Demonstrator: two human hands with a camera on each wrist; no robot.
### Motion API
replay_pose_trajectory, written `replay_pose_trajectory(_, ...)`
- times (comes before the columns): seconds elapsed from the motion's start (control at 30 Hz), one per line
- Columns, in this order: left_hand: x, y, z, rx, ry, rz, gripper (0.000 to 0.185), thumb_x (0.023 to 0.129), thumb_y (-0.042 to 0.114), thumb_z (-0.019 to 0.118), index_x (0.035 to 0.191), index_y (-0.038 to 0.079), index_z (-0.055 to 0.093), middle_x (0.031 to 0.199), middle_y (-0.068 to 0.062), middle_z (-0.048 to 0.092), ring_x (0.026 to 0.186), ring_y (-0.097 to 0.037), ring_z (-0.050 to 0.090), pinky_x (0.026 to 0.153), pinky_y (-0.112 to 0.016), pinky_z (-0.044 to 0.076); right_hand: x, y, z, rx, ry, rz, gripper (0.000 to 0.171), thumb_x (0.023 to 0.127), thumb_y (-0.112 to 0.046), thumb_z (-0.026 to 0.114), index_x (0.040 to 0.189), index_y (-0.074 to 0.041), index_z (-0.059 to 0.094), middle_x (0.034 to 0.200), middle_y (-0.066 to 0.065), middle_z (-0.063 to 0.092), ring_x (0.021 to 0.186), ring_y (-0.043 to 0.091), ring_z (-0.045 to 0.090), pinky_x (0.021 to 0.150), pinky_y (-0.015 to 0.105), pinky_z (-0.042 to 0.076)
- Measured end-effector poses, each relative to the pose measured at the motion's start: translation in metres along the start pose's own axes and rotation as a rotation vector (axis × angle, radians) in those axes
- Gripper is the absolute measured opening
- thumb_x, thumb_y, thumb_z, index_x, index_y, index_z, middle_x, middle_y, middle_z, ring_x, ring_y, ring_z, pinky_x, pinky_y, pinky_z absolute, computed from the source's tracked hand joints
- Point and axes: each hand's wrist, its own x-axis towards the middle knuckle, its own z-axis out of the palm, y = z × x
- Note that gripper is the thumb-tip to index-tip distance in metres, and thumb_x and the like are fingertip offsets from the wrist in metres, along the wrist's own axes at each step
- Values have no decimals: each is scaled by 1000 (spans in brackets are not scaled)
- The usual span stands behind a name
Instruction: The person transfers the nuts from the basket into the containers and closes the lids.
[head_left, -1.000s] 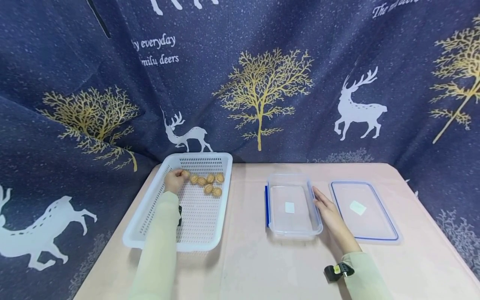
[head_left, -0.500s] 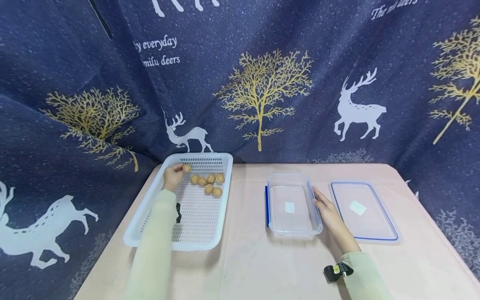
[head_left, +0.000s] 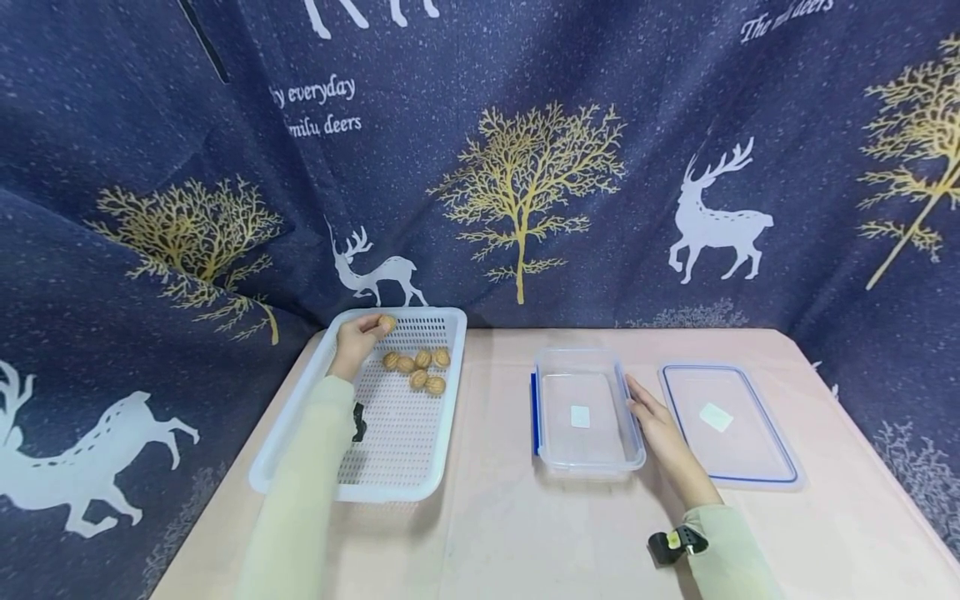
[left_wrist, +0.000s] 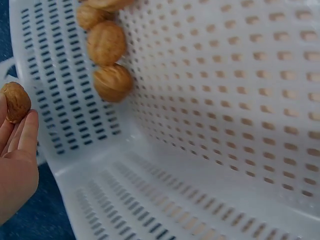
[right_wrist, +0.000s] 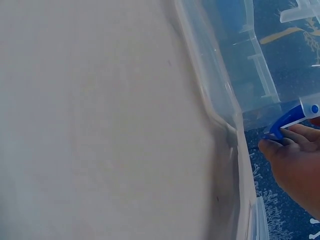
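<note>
My left hand [head_left: 358, 340] pinches one walnut [head_left: 386, 322] and holds it above the far left part of the white perforated basket [head_left: 405, 442]. In the left wrist view the same walnut [left_wrist: 15, 101] sits at my fingertips [left_wrist: 27, 131]. Several more walnuts [head_left: 420, 368] lie on the basket floor, to the right of the hand. My right hand [head_left: 654, 419] rests on the table against the right side of the clear plastic container [head_left: 587, 452], its fingers [right_wrist: 280, 145] touching a blue latch [right_wrist: 290, 120].
The container's clear lid [head_left: 727, 421] with a blue seal lies flat to the right of my right hand. A dark blue curtain with deer and trees [head_left: 525, 167] hangs close behind the pink table [head_left: 495, 517]. The table's right edge [head_left: 885, 467] is near.
My left hand has picked a walnut off the basket floor and raised it up and slightly right. The right hand has stayed by the container.
</note>
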Motion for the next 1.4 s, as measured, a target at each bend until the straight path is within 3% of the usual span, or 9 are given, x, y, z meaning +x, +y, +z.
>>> replay_pose_trajectory(0.13,-4,13,7,-28,-36,24,44,89,18,70,128,0,60,125,-17,62,115,-23,60,98,-30,48,0,1,0,-1,-2,4,54,105,-17,33,154,-7,13,159,17,6,145,39,3,117,54,6)
replay_pose_trajectory(0.17,-15,32,10,17,-39,-20,44,92,13,66,132,-3,54,130,-21,57,121,-28,56,102,-34,46,1,1,0,-5,-1,4,54,105,-18,33,154,-7,13,159,17,6,145,39,3,117,54,6)
replay_pose_trajectory(0.37,-28,64,20,-12,-91,2,46,94,11,62,136,-4,50,134,-23,53,124,-29,52,100,-28,46,0,1,0,-5,5,3,54,105,-20,34,154,-8,14,159,15,7,145,37,3,117,54,5)
replay_pose_trajectory(0.8,-30,92,42,-24,-150,83,42,94,9,62,133,-4,53,132,-22,55,122,-30,55,99,-30,47,1,0,-1,-14,1,5,55,105,-22,34,154,-8,14,160,16,7,145,38,3,117,54,6)
replay_pose_trajectory(1.4,-31,144,89,-109,-210,111,43,91,11,66,131,2,57,128,-17,60,116,-25,60,93,-25,51,2,0,0,6,10,-17,54,105,-19,34,153,-6,15,159,17,8,145,39,3,117,54,6)
